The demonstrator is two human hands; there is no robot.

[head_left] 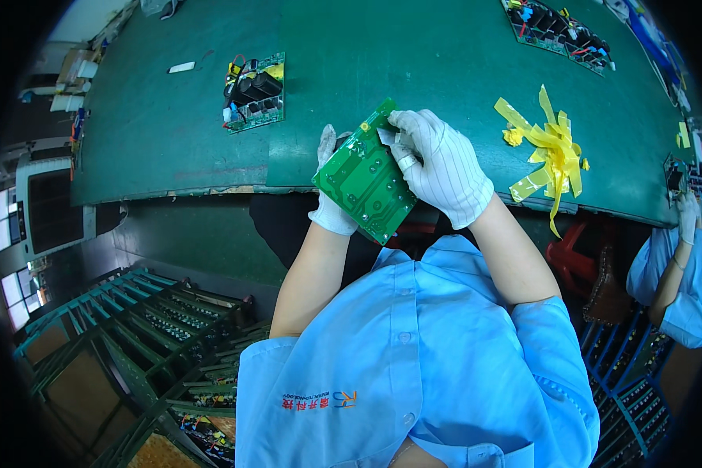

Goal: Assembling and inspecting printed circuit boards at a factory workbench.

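Note:
A green circuit board point(366, 183) is held tilted over the front edge of the table, its solder side facing up. My left hand point(333, 210), in a white glove, grips the board from its left side; most of the fingers are hidden behind it. Over the upper right part of the board is my right hand point(444, 168), in a white striped glove. Its thumb and fingers are closed on a small pale flat piece point(386, 137) against the board's surface. What that piece is exactly, I cannot make out.
On the green table point(351, 54) lie a populated circuit board point(255, 92) at left, more boards point(558, 35) at far right, yellow tape strips point(555, 156) and a small white stick point(182, 68). A co-worker's gloved hand point(687, 212) is at far right. Racks point(148, 327) stand lower left.

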